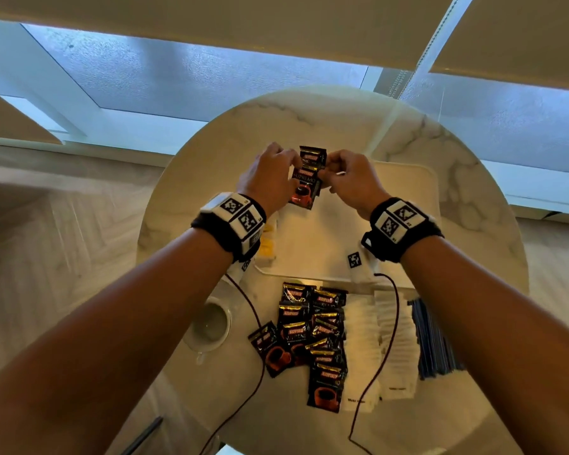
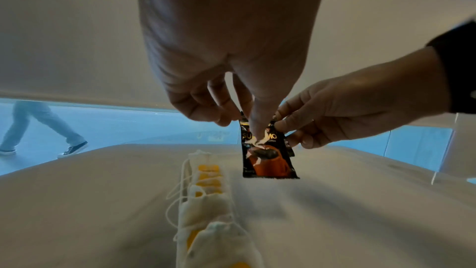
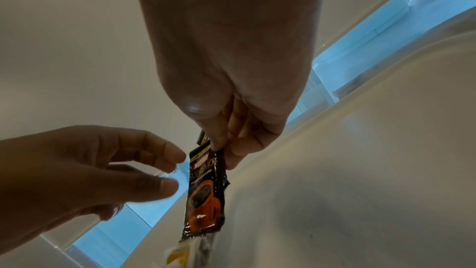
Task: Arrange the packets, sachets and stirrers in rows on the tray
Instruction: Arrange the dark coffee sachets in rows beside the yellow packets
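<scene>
Above the cream tray [image 1: 408, 178] my right hand [image 1: 349, 178] pinches the top edge of a black coffee sachet [image 1: 304, 192] that hangs upright. A second black sachet [image 1: 312, 156] shows just behind it, in the same pinch as far as I can tell. My left hand [image 1: 270, 178] is at the sachet's left side, fingers curved. In the right wrist view a small gap shows between those fingers [image 3: 177, 158] and the sachet [image 3: 206, 191]. A row of tea bags [image 2: 206, 207] with yellow tags lies along the tray's left side.
On the round marble table [image 1: 457, 142], nearer me than the tray, lie a heap of black sachets [image 1: 312, 333], white sachets [image 1: 385, 343] and blue stirrers [image 1: 434, 343]. A white cup [image 1: 211, 323] stands left of them. Red cables [image 1: 388, 323] cross the heap. A person [image 2: 38, 129] walks outside the window.
</scene>
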